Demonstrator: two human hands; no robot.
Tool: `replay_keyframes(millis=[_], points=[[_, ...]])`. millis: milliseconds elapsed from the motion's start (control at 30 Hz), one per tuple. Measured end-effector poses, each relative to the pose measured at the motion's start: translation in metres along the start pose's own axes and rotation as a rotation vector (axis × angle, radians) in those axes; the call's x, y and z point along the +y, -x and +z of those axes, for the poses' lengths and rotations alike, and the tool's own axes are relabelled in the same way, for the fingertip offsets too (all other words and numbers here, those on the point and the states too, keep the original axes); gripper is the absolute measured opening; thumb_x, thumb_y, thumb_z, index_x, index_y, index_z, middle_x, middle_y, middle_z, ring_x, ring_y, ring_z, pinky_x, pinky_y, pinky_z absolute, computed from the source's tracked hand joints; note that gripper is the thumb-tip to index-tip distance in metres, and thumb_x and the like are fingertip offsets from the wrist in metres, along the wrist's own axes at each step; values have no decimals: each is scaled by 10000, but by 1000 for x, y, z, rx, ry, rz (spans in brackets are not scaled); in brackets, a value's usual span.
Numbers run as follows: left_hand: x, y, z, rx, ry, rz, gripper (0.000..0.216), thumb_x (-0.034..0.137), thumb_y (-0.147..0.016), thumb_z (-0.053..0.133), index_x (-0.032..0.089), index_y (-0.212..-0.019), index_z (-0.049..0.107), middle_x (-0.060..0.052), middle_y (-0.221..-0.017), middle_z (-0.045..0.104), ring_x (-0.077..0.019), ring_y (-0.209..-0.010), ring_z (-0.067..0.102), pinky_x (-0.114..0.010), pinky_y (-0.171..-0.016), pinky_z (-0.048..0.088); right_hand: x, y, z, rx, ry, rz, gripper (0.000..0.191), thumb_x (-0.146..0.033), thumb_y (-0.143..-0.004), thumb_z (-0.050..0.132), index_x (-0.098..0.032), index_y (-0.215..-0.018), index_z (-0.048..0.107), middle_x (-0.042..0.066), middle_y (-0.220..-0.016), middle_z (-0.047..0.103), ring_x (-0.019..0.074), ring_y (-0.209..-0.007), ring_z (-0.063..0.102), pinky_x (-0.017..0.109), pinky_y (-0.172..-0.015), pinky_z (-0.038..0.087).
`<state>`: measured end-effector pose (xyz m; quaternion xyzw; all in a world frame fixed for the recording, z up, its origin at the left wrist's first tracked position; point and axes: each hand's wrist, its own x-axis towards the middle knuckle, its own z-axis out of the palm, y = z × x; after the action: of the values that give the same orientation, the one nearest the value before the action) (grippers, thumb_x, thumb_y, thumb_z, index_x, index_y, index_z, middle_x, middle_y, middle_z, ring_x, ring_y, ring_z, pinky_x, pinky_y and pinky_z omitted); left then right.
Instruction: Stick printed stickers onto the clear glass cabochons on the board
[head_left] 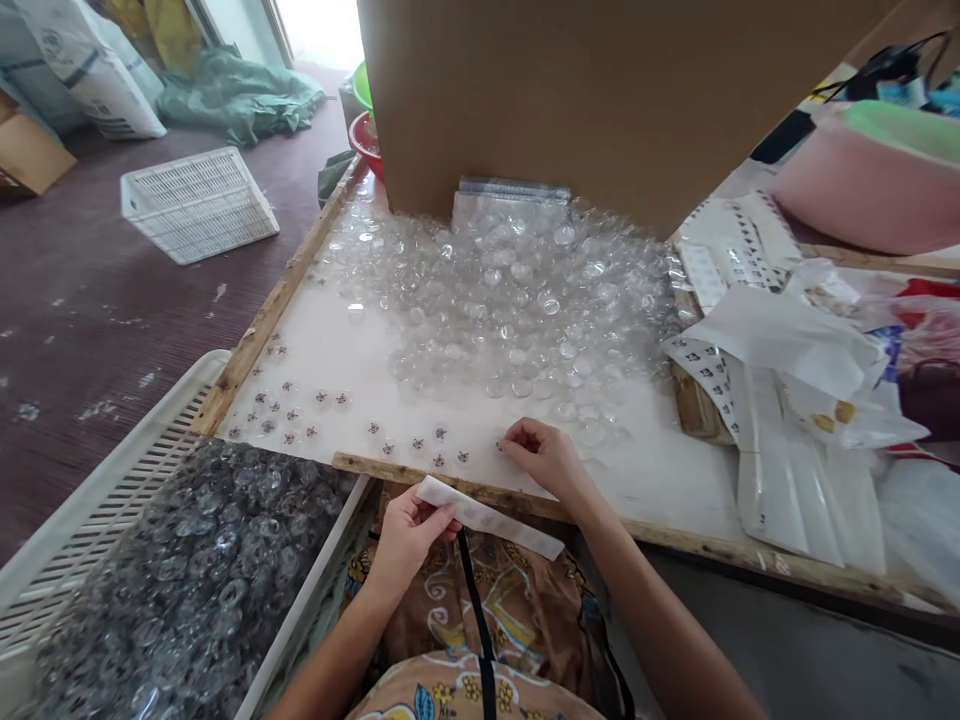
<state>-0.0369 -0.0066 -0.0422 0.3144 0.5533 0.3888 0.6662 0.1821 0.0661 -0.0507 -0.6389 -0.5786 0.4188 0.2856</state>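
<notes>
My left hand (412, 535) pinches one end of a white strip of sticker paper (506, 525), which slants down to the right over my lap at the table's front edge. My right hand (546, 462) is low over the white tabletop with thumb and forefinger pinched together. A small dark-printed sticker (499, 446) shows at those fingertips; whether a clear disc lies under it, I cannot tell. To the left lie several clear round discs with small animal-face stickers (418, 443). Behind my right hand spreads a heap of plain clear plastic discs (517, 300).
A large cardboard box (555, 100) stands behind the heap. Sticker sheets (709, 375) and plastic bags (810, 460) crowd the right side. At lower left, a white basket (97, 525) holds many clear pieces. Wooden strips (277, 300) edge the table. Another white basket (199, 205) lies on the floor.
</notes>
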Motion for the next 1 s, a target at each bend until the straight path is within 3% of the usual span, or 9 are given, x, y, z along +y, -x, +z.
replay_keyframes(millis=[200, 300, 467, 600, 733, 833, 933, 1000], points=[[-2, -1, 0, -12, 6, 7, 321, 410, -655, 811, 138, -787, 703, -46, -697, 703, -180, -610, 643, -271, -573, 541, -1, 1, 7, 47, 188, -46, 100, -277, -765, 552, -210, -704, 594, -4, -629, 590, 151, -591, 546, 254, -576, 396], [-2, 0, 0, -16, 6, 15, 323, 412, -661, 807, 136, -792, 703, -48, -705, 706, -183, -610, 644, -275, -573, 539, -2, 4, 13, 97, 313, -112, 98, -258, -798, 529, -207, -747, 595, 32, -767, 610, 158, -646, 581, 267, -628, 420], [-1, 3, -2, -19, 59, 11, 326, 393, -665, 823, 122, -799, 700, -60, -707, 709, -174, -616, 652, -244, -564, 529, -8, 3, 27, 165, 291, -92, 235, -243, -809, 539, -182, -1035, 555, 47, -832, 650, 193, -689, 621, 307, -669, 450], [13, -2, -23, 50, 456, 51, 228, 334, -727, 788, 157, -802, 666, 1, -640, 637, -84, -466, 552, -169, -448, 479, -20, 7, 27, 96, 168, -214, 189, -220, -860, 479, -192, -1030, 558, 68, -891, 687, 204, -781, 647, 327, -720, 476], [35, -6, -42, 44, 914, 153, 115, 100, -815, 646, 190, -885, 631, 38, -696, 527, 0, -405, 394, -58, -363, 342, -33, 17, 11, 7, -10, -282, 143, -293, -874, 550, -204, -974, 600, 78, -943, 684, 193, -789, 642, 323, -723, 510], [39, -4, -31, -66, 1035, 20, 133, 47, -840, 576, 166, -889, 607, 32, -682, 457, 5, -402, 348, -44, -351, 291, -50, 23, 3, -38, -88, -339, 184, -299, -882, 574, -216, -1043, 608, 82, -1001, 683, 203, -844, 650, 334, -743, 531], [29, 2, -5, -149, 1008, -187, 128, 64, -890, 515, 159, -853, 591, 35, -651, 417, -6, -367, 255, -77, -314, 232, -70, 26, 7, -72, -75, -532, 350, -249, -890, 573, -240, -1240, 556, 106, -1253, 605, 243, -1123, 576, 384, -886, 508], [19, 7, 11, -154, 977, -246, 133, 101, -912, 513, 169, -827, 590, 42, -614, 397, -16, -353, 212, -99, -294, 191, -80, 23, 12, -180, -69, -645, 312, -216, -905, 551, -252, -1213, 592, 90, -1270, 598, 239, -1196, 527, 391, -961, 462]])
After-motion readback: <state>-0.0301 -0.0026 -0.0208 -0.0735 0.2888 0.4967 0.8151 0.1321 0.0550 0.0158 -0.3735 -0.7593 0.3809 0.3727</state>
